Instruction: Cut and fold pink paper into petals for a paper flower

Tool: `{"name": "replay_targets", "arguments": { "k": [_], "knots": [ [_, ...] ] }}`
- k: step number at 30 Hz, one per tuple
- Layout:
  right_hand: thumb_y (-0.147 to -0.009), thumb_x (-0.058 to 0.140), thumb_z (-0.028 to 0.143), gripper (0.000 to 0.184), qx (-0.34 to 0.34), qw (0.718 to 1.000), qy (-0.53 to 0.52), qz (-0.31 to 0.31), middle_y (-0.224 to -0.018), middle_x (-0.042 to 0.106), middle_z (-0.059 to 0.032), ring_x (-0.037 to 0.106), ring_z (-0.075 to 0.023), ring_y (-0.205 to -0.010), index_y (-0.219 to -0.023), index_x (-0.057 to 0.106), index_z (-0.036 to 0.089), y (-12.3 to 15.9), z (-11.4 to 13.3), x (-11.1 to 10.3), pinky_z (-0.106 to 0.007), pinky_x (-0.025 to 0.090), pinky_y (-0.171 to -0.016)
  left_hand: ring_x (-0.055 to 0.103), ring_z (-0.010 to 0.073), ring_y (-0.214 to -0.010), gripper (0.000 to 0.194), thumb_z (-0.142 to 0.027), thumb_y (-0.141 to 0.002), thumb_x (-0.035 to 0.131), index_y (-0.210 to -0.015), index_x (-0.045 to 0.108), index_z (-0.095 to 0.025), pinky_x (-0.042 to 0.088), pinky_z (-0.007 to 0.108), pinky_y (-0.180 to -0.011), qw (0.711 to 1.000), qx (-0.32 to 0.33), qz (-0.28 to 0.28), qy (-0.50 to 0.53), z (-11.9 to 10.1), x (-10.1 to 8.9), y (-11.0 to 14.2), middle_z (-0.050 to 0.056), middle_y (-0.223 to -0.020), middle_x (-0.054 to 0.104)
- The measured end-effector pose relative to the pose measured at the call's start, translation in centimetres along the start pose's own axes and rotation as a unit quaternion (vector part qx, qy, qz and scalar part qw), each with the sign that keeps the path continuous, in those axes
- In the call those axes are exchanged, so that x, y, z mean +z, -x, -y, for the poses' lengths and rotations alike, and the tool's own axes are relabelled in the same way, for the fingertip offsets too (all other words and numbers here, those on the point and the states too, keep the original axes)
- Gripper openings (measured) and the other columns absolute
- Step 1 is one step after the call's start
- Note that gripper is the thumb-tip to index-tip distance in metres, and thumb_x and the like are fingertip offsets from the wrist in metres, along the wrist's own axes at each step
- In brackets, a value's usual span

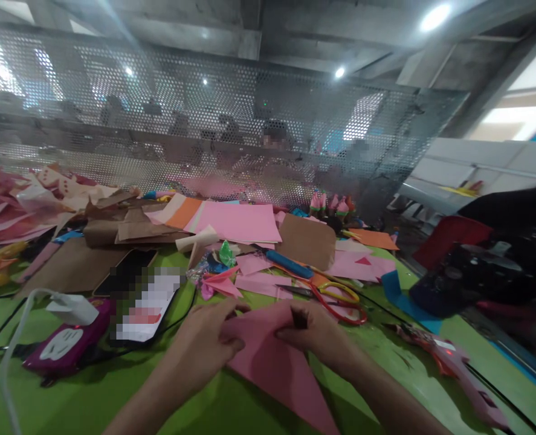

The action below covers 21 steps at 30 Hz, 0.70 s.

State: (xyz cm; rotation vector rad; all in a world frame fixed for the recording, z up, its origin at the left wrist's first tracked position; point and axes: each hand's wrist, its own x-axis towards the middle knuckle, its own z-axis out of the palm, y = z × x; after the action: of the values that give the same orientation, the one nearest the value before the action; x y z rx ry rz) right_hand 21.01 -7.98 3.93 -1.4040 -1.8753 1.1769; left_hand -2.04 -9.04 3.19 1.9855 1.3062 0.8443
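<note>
A pink sheet of paper [279,368] is held between both hands over the green tabletop, its lower corner pointing toward me. My left hand [211,335] pinches its upper left edge between thumb and fingers. At the upper right edge, my right hand [315,332] grips the paper with thumb and curled fingers. Just beyond the right hand lie scissors [340,296] with red and yellow handles. Pink paper scraps [258,284] and a crumpled green piece [226,254] sit past the paper.
Left are a phone [147,305], a purple power strip [71,341] and a white charger [72,309]. A pink glue gun [453,362] lies right, its cord trailing. Stacked pink paper [238,220] and brown cardboard [308,238] lie behind, before a perforated metal screen [181,133].
</note>
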Motion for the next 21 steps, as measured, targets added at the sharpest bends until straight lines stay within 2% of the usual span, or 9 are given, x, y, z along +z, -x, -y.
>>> {"name": "replay_targets", "arguments": {
  "k": [2, 4, 7, 9, 12, 15, 18, 21],
  "knots": [
    [-0.071, 0.072, 0.028, 0.031, -0.001, 0.994, -0.108, -0.015, -0.094, 0.071, -0.0022, 0.064, -0.0245, -0.088, -0.100, 0.067, 0.018, -0.3, 0.2, -0.7, -0.032, 0.048, -0.075, 0.060, 0.0245, -0.102, 0.042, -0.023, -0.073, 0.064, -0.115, 0.058, -0.024, 0.044, 0.035, -0.085, 0.991, -0.016, -0.067, 0.114, -0.1, -0.7, -0.9, 0.006, -0.113, 0.067],
    [-0.068, 0.077, 0.034, 0.042, 0.008, 0.983, -0.177, -0.049, -0.099, 0.072, -0.0038, 0.065, -0.0263, -0.093, -0.106, 0.066, 0.019, -0.5, 0.5, -1.3, -0.035, 0.050, -0.079, 0.061, 0.0234, -0.098, 0.048, -0.036, -0.078, 0.064, -0.122, 0.051, -0.022, 0.047, 0.033, -0.079, 0.960, -0.056, -0.112, 0.250, -0.1, -0.8, -1.7, 0.008, -0.112, 0.066],
    [-0.065, 0.080, 0.037, 0.046, 0.016, 0.965, -0.248, -0.089, -0.106, 0.072, -0.0073, 0.066, -0.0274, -0.094, -0.106, 0.066, 0.019, -0.6, 0.3, -1.5, -0.038, 0.051, -0.081, 0.064, 0.0197, -0.083, 0.045, -0.043, -0.078, 0.065, -0.115, 0.057, -0.018, 0.048, 0.028, -0.070, 0.909, -0.119, -0.102, 0.387, 0.3, 0.1, -2.5, 0.006, -0.092, 0.071],
    [-0.065, 0.081, 0.037, 0.050, 0.017, 0.955, -0.275, -0.108, -0.112, 0.070, -0.0093, 0.066, -0.0282, -0.097, -0.108, 0.065, 0.019, -0.6, 0.0, -1.3, -0.039, 0.052, -0.083, 0.063, 0.0170, -0.070, 0.037, -0.043, -0.075, 0.069, -0.100, 0.066, -0.016, 0.048, 0.027, -0.066, 0.900, -0.127, -0.070, 0.411, 0.9, 1.3, -2.8, 0.003, -0.076, 0.070],
    [-0.065, 0.081, 0.038, 0.052, 0.032, 0.953, -0.279, -0.117, -0.114, 0.070, -0.0100, 0.065, -0.0308, -0.101, -0.111, 0.064, 0.019, -0.5, -0.4, -0.9, -0.041, 0.053, -0.082, 0.063, 0.0171, -0.068, 0.030, -0.042, -0.070, 0.073, -0.083, 0.071, -0.015, 0.048, 0.027, -0.066, 0.888, -0.124, -0.054, 0.440, 1.9, 2.7, -2.9, 0.003, -0.074, 0.071],
    [-0.067, 0.080, 0.039, 0.049, 0.038, 0.952, -0.286, -0.101, -0.113, 0.070, -0.0105, 0.064, -0.0326, -0.105, -0.110, 0.066, 0.019, -0.3, -0.4, -0.7, -0.041, 0.054, -0.080, 0.065, 0.0197, -0.076, 0.031, -0.043, -0.069, 0.074, -0.084, 0.073, -0.016, 0.049, 0.028, -0.072, 0.883, -0.124, -0.042, 0.452, 2.5, 3.0, -2.8, 0.005, -0.080, 0.073],
    [-0.067, 0.080, 0.038, 0.046, 0.041, 0.948, -0.299, -0.103, -0.108, 0.072, -0.0107, 0.066, -0.0313, -0.098, -0.107, 0.068, 0.018, -0.3, -0.4, -0.6, -0.041, 0.053, -0.080, 0.065, 0.0209, -0.083, 0.029, -0.043, -0.072, 0.072, -0.085, 0.074, -0.017, 0.049, 0.028, -0.076, 0.876, -0.148, -0.029, 0.458, 2.1, 2.5, -2.6, 0.005, -0.086, 0.074],
    [-0.065, 0.082, 0.035, 0.041, 0.050, 0.943, -0.307, -0.115, -0.101, 0.074, -0.0098, 0.068, -0.0288, -0.089, -0.100, 0.071, 0.017, -0.4, -0.7, -0.6, -0.041, 0.054, -0.079, 0.065, 0.0196, -0.080, 0.025, -0.041, -0.073, 0.070, -0.083, 0.075, -0.019, 0.047, 0.026, -0.072, 0.874, -0.196, -0.059, 0.441, 1.5, 2.1, -2.2, 0.003, -0.082, 0.074]
  ]
}}
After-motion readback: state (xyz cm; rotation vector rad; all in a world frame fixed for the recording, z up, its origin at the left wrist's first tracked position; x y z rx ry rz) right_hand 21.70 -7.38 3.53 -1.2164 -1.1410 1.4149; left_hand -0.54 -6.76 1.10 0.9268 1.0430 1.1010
